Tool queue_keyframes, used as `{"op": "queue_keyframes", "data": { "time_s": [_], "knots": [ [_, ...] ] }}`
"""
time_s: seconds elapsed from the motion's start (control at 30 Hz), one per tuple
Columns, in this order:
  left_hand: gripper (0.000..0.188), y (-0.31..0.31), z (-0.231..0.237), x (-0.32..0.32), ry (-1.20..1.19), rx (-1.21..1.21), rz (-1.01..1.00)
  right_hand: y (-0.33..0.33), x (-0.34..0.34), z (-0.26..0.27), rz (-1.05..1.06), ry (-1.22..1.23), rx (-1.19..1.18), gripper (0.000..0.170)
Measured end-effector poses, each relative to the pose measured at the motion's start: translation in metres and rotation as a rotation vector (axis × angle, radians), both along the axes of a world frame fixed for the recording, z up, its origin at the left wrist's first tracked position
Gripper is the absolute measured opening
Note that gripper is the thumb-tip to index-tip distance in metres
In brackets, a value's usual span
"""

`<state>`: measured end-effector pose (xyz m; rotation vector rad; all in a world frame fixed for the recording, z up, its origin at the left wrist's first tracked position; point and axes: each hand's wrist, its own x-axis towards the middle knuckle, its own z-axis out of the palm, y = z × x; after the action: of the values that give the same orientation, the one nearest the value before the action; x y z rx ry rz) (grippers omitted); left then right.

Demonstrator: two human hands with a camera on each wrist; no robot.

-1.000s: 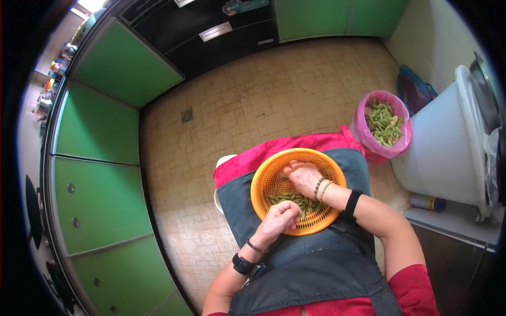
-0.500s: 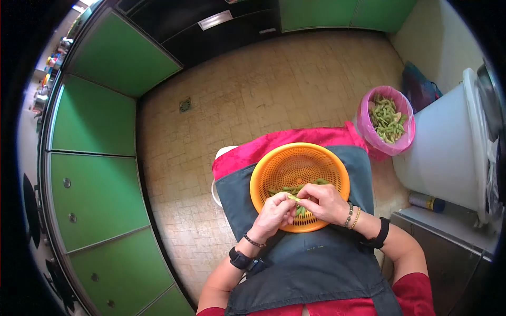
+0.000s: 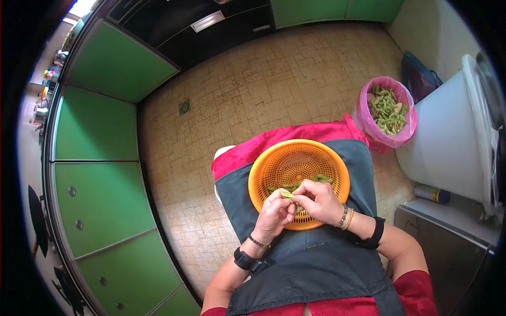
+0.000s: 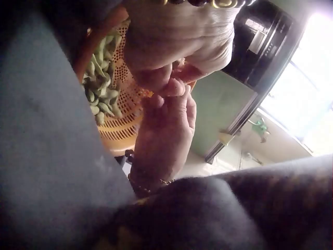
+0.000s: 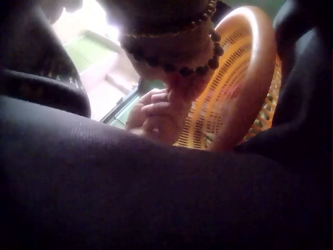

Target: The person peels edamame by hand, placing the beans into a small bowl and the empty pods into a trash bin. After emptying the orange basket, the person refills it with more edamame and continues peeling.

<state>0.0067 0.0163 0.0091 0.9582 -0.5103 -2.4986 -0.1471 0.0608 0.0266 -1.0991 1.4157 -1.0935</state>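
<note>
Over the near half of an orange colander (image 3: pixel 255 171), my two hands meet at the fingertips. Between the left hand's (image 3: pixel 273 215) thumb and index finger is a green edamame pod (image 3: pixel 286 194). The right hand (image 3: pixel 323 204) pinches the pod's other end, fingers curled. More pods (image 3: pixel 322 179) lie in the colander, partly covered by the hands. The left wrist view shows them piled on the perforated bottom (image 4: pixel 118 67). There the fingertips of both hands touch, and the pinched pod is hidden. The right wrist view shows mostly the colander's side and the bracelet on the right wrist.
On the lap, an apron (image 3: pixel 237 197) lies under the colander. To the right stands a bin lined with a pink bag (image 3: pixel 365 113), full of pods. A large whitish tub (image 3: pixel 437 137) is beside it. Green cabinets (image 3: pixel 97 203) line the left.
The right hand has come from inside the colander to the left hand and now pinches a pod with it. Since half a second ago, the hands have barely shifted; the pod is turned up more.
</note>
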Motion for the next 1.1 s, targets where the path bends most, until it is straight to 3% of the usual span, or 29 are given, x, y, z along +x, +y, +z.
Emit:
{"op": "queue_keyframes", "data": {
  "time_s": [0.07, 0.27, 0.47, 0.57, 0.67, 0.77, 1.1],
  "knots": [
    [0.007, 0.0, 0.002, 0.0, -0.033, -0.016, -0.006, 0.0, 0.003, -0.004, -0.031, -0.284, 0.166, 0.01],
    [0.007, 0.002, 0.003, -0.004, -0.131, -0.046, -0.018, -0.001, -0.004, -0.008, 0.003, -0.402, 0.313, 0.013],
    [0.011, 0.006, -0.004, -0.003, -0.24, -0.228, -0.099, -0.002, -0.006, -0.014, -0.037, -0.566, 0.48, 0.019],
    [0.007, 0.003, -0.003, -0.001, -0.266, -0.267, -0.166, -0.003, -0.009, -0.017, 0.005, -0.536, 0.47, 0.017],
    [0.014, -0.002, -0.003, 0.001, -0.127, -0.091, -0.146, -0.004, -0.011, -0.016, 0.125, -0.397, 0.426, 0.014],
    [0.022, -0.004, -0.005, 0.0, -0.282, -0.207, -0.3, -0.001, -0.008, -0.019, 0.166, -0.455, 0.396, 0.011],
    [0.018, -0.005, -0.006, 0.003, -0.261, -0.192, -0.317, -0.001, -0.01, -0.013, 0.168, -0.414, 0.43, 0.009]
  ]
}}
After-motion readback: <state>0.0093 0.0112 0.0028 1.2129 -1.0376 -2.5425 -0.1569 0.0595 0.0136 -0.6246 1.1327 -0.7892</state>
